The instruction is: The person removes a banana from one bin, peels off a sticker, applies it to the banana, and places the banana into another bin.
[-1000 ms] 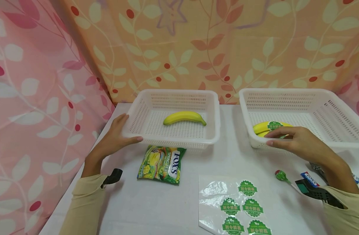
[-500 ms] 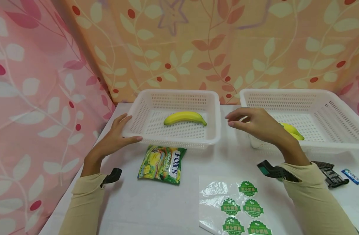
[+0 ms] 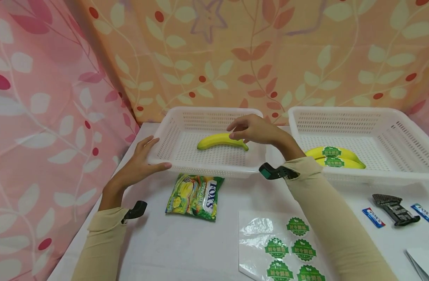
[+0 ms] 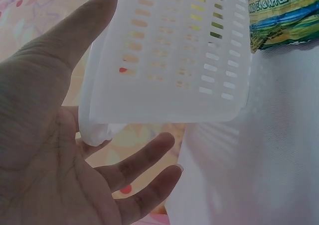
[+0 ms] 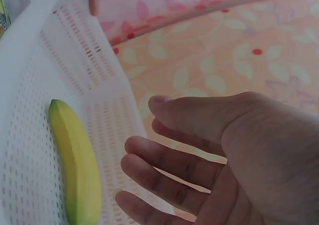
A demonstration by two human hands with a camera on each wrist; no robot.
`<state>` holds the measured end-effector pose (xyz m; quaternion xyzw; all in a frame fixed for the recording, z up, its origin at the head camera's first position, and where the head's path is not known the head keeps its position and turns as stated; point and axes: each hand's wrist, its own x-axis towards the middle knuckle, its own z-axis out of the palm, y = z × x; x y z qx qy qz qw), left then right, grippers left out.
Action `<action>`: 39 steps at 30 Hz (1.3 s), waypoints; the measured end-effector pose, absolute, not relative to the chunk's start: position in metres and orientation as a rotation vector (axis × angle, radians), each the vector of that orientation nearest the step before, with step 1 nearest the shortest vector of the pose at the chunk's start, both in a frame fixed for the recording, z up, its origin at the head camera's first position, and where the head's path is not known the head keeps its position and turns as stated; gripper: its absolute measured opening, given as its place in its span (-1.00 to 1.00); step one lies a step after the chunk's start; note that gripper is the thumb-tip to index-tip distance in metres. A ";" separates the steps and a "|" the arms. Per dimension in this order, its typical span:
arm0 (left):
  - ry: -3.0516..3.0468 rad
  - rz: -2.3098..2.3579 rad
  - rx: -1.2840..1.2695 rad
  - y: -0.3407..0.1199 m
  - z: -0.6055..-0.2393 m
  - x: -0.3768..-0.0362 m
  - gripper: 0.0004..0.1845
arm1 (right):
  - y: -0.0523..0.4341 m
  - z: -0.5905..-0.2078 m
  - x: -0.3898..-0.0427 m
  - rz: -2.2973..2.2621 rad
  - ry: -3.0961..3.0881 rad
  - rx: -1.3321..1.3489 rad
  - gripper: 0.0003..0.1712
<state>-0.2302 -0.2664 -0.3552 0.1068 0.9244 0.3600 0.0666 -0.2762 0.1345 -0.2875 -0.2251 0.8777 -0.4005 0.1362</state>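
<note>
Currently, right hand (image 3: 256, 130) near banana (image 3: 214, 141), left hand (image 3: 137, 164) at white basket (image 3: 200, 168).

Smooth plastic basket (image 3: 207, 168); matt banana (image 3: 216, 140); glossy packet (image 3: 194, 197).

Orange leaf-print fabric (image 3: 218, 70) is hanging behind a white-covered table (image 3: 172, 249); pink leaf-print fabric (image 3: 53, 128) is lining the left side.

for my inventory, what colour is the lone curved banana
Yellow banana, greenish ends; best in the right wrist view.
</note>
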 end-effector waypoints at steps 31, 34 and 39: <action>2.805 1.109 0.317 -0.265 -0.354 -0.229 0.22 | 0.101 -0.324 -0.316 -0.869 2.583 -0.355 -0.37; 2.813 1.107 0.317 -0.265 -0.355 -0.229 0.22 | 0.100 -0.324 -0.317 -0.843 2.561 -0.296 -0.40; 2.817 1.105 0.314 -0.264 -0.356 -0.229 0.23 | 0.098 -0.326 -0.316 -0.809 2.490 -0.197 -0.32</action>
